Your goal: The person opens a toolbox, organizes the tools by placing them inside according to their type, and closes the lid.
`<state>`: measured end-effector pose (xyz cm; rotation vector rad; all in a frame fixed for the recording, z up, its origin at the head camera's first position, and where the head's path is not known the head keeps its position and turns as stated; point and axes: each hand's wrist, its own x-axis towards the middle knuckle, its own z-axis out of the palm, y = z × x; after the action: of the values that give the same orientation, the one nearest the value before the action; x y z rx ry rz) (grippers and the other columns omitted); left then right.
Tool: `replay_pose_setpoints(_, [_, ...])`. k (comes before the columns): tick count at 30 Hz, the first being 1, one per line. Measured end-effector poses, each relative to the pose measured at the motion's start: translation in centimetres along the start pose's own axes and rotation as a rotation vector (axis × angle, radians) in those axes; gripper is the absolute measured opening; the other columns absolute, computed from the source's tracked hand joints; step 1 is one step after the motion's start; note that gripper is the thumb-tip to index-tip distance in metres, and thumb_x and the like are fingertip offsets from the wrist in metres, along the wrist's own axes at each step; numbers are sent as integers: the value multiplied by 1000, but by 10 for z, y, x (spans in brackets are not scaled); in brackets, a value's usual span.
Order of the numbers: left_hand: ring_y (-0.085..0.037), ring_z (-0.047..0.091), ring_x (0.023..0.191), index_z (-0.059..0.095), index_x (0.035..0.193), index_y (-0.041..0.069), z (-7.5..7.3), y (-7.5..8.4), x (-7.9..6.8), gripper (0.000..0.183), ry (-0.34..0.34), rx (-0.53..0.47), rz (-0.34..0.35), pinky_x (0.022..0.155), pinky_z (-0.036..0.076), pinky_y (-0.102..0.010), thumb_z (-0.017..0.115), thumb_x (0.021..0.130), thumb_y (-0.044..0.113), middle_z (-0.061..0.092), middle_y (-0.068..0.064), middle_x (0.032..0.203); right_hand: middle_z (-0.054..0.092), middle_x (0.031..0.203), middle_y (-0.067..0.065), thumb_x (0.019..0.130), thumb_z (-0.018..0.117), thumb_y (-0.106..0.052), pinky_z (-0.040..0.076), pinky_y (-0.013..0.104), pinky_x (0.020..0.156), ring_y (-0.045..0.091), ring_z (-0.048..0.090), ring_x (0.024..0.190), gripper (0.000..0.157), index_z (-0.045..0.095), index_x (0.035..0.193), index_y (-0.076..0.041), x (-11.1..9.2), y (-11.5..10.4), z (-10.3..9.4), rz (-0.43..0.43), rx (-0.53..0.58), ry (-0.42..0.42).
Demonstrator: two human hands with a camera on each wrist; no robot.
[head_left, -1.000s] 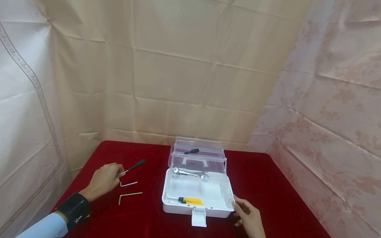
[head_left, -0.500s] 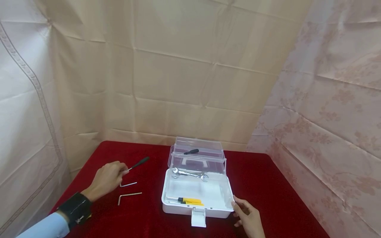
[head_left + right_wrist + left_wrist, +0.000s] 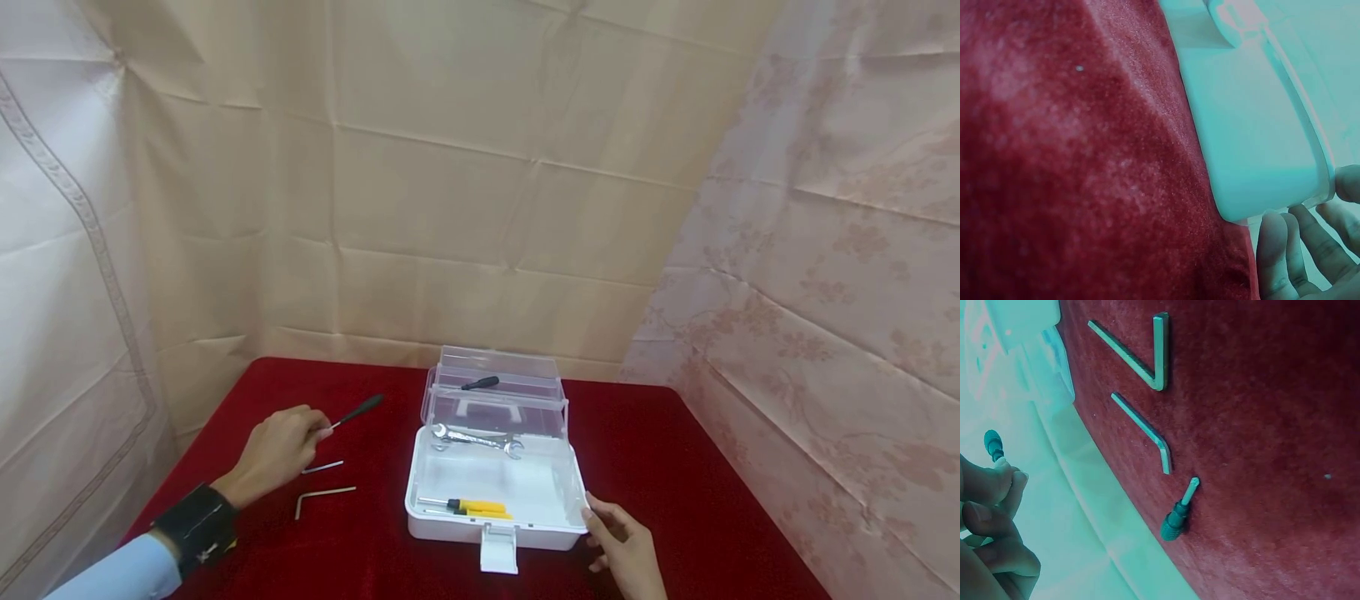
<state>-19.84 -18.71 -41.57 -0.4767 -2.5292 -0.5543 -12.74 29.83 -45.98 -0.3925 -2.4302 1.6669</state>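
My left hand [image 3: 279, 450] pinches the thin shaft of a black-handled screwdriver [image 3: 363, 407] between thumb and fingertips, its handle pointing away to the right. Below that hand, two L-shaped hex keys [image 3: 326, 491] lie on the red cloth. The left wrist view also shows a short dark-handled screwdriver [image 3: 1175, 520] on the cloth, hidden in the head view. My right hand [image 3: 632, 546] grips the front right corner of the white toolbox [image 3: 450, 527], thumb at the rim and fingers against the outer wall. Yellow-handled screwdrivers [image 3: 480, 506] lie inside along the front wall.
Metal open-end wrenches [image 3: 472, 437] lie across the back of the toolbox. Its clear lid [image 3: 498, 358] is folded back, with another black-handled screwdriver [image 3: 482, 383] in the clear tray. The front latch [image 3: 498, 550] hangs down. Cloth curtains [image 3: 480, 208] enclose the red-covered table [image 3: 645, 442].
My left hand has moved slightly right, carrying the screwdriver, whose handle has shifted right and a little upward in the head view. The right hand keeps its grip on the toolbox corner.
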Motion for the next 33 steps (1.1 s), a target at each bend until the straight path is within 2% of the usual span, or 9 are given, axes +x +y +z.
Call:
replay_pose_setpoints(14, [-9,42,60,70,85,7,4,6,11,6,48,6,51,50,38,-23,73,81,6,51,7,71,66,106,11,85,73,-37,52,37,53,21,58,75,55,63,129,-4,0,0,1,6,-1,-3])
replay_pose_setpoints(33, [-8,44,61,72,87,9,9,19,24,7,71,12,100,55,42,-23,75,82,9,53,6,74,67,107,12,84,74,-38,52,38,53,21,58,74,57,64,128,-4,0,1,-1,-4,24,-12])
